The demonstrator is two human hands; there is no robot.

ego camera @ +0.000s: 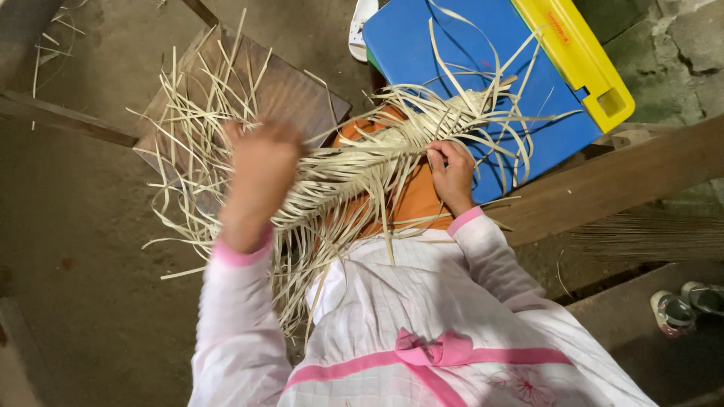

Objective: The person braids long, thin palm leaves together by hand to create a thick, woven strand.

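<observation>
While left hand (pixel 260 162) blurs, right hand's (pixel 451 172) grip pinches woven strips (pixel 362 169).

Pale straw strips (pixel 362 162), blue board (pixel 483 68) w/ yellow edge.

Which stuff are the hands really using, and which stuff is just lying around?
In use: the left hand and right hand work the pale woven strips.

Lying about: blue board, yellow case, brown wooden board, shoes.
</observation>
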